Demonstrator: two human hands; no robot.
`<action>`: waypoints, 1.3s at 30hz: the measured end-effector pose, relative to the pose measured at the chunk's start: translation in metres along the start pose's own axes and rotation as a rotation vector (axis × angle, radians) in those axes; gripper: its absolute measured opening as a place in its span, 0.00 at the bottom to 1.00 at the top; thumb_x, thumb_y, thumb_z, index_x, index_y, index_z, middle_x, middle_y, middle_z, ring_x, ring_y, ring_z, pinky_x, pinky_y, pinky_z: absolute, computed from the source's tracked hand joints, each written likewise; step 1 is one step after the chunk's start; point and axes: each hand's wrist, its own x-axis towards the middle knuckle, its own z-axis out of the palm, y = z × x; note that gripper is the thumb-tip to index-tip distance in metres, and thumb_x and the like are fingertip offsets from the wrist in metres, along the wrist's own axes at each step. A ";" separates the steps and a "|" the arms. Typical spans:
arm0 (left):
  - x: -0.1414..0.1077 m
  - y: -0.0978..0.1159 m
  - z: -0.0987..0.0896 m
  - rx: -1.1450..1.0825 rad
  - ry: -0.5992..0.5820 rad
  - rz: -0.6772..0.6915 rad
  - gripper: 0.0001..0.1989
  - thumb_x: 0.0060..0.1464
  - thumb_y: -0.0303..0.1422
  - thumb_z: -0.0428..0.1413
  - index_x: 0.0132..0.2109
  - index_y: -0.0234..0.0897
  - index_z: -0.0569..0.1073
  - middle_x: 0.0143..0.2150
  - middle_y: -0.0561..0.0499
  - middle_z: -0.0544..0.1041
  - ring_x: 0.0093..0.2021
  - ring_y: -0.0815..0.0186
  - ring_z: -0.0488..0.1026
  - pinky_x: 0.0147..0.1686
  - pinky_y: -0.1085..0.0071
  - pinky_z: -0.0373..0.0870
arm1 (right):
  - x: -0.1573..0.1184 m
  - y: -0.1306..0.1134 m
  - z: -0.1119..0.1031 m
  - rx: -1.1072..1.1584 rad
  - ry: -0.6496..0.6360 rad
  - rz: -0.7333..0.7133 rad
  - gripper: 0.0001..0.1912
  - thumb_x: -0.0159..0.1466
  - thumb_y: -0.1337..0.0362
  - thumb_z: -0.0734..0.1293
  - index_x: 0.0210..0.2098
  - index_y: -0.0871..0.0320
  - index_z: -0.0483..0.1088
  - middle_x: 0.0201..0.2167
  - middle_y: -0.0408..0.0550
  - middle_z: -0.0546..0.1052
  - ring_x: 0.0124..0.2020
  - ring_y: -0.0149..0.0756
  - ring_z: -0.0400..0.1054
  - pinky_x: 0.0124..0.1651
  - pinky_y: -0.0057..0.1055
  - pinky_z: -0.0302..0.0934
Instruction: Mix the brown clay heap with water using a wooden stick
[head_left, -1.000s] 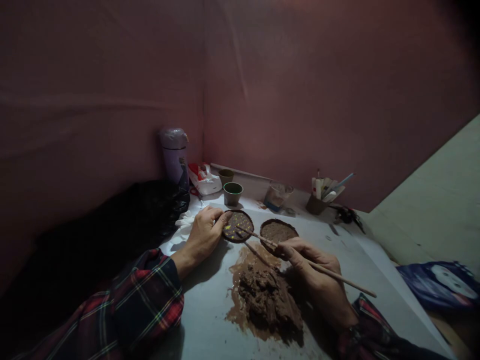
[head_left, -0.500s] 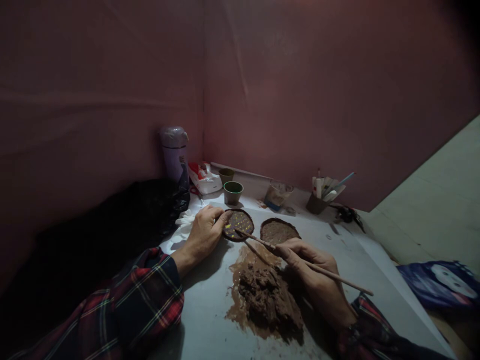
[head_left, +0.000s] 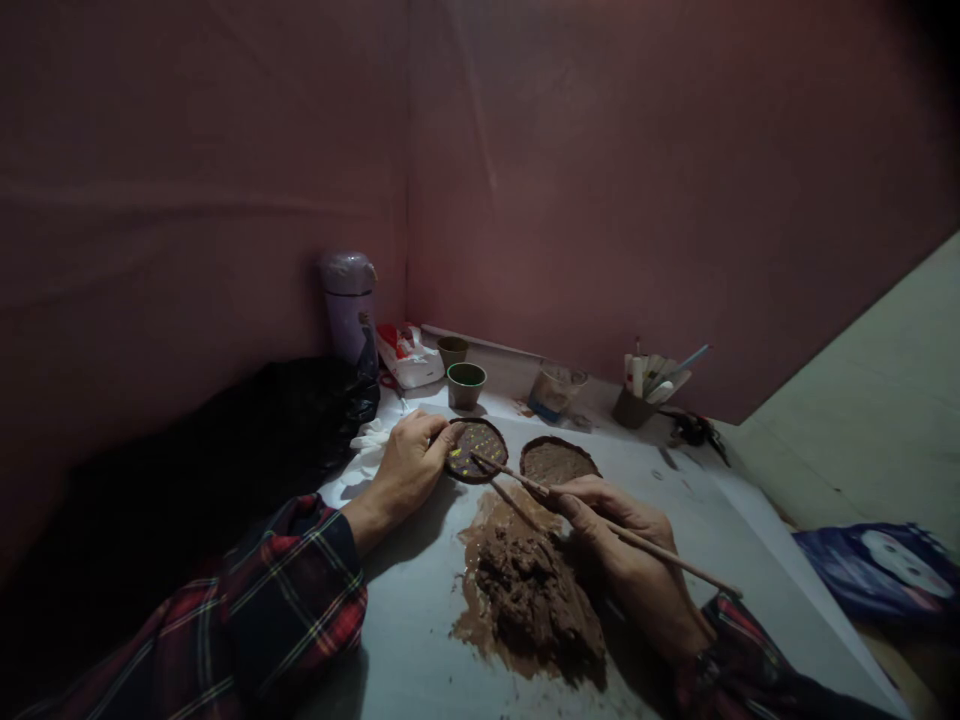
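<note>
My left hand [head_left: 415, 452] grips the left edge of a small round dark disc [head_left: 480, 440] with a raised rim and yellow marks on its face. In my right hand [head_left: 626, 535] is a long thin stick, probably a brush [head_left: 675, 560], its tip touching or just over the disc's surface. To the right of that disc lies a second round disc [head_left: 559, 460], filled with brown clay-like material. A heap of wet brown clay-like material [head_left: 536, 600] sits on the white sheet below, smeared around its edges.
Behind the discs stand a green-rimmed cup [head_left: 466, 387], a clear tub [head_left: 556, 392] and a pot of tools [head_left: 637, 402]. A purple flask [head_left: 350, 310] and a white plastic bag [head_left: 412, 360] are at back left, near a black bag [head_left: 300, 410].
The stick's tip has shifted very slightly over the disc, and its back end has dipped a little to the left. My left hand and the disc hold still.
</note>
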 end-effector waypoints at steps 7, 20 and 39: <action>0.000 0.000 0.000 0.013 -0.004 0.009 0.17 0.59 0.36 0.49 0.23 0.36 0.67 0.24 0.52 0.67 0.29 0.66 0.63 0.31 0.69 0.58 | 0.000 -0.001 -0.001 -0.027 0.024 -0.008 0.11 0.60 0.57 0.67 0.29 0.57 0.77 0.30 0.47 0.77 0.33 0.38 0.70 0.36 0.31 0.62; 0.000 0.000 0.000 0.014 -0.009 0.014 0.17 0.58 0.35 0.50 0.22 0.36 0.66 0.23 0.52 0.67 0.29 0.66 0.63 0.31 0.69 0.58 | -0.001 -0.001 0.000 -0.041 -0.020 0.012 0.12 0.61 0.57 0.66 0.29 0.57 0.76 0.29 0.46 0.76 0.32 0.37 0.69 0.36 0.29 0.61; 0.000 0.000 0.001 0.006 0.002 0.021 0.17 0.58 0.35 0.50 0.22 0.36 0.67 0.23 0.52 0.66 0.29 0.66 0.63 0.31 0.69 0.58 | -0.001 0.000 0.001 -0.036 0.017 0.013 0.12 0.61 0.56 0.67 0.29 0.57 0.76 0.28 0.46 0.76 0.32 0.37 0.69 0.35 0.30 0.61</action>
